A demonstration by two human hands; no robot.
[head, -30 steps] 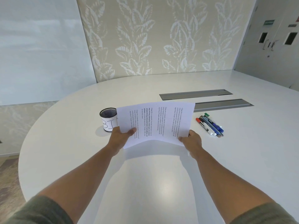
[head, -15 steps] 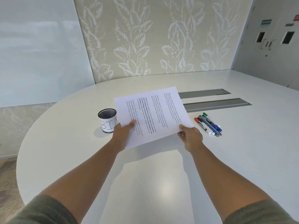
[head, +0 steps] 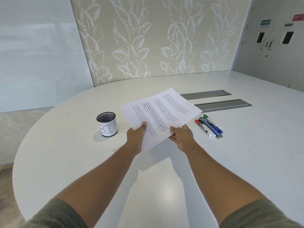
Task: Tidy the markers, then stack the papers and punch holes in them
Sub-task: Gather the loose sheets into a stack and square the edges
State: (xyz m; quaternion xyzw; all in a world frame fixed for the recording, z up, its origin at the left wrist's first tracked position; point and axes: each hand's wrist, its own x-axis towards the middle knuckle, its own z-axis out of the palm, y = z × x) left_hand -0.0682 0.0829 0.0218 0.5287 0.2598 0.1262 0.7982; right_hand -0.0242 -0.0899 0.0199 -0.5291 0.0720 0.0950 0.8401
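Note:
I hold printed white papers [head: 162,111] in the air over the middle of the white table [head: 246,162]. My left hand [head: 135,134] grips their near left edge, thumb on top. At the near right corner my right hand [head: 182,134] pinches them. The sheets are turned so their far end points to the upper right. Several markers [head: 209,125], red, black, blue and green, lie side by side on the table right of the papers. A black mesh cup [head: 107,124] with a white label reading BIN stands left of the papers.
Two grey cable slots [head: 222,105] are set into the table behind the papers. A leaf-patterned wall and a glass panel stand beyond the far edge. A grey door is at the far right.
The papers have turned from lying broadside to pointing toward the upper right, and they have flattened. My two hands have come closer together on the near edge.

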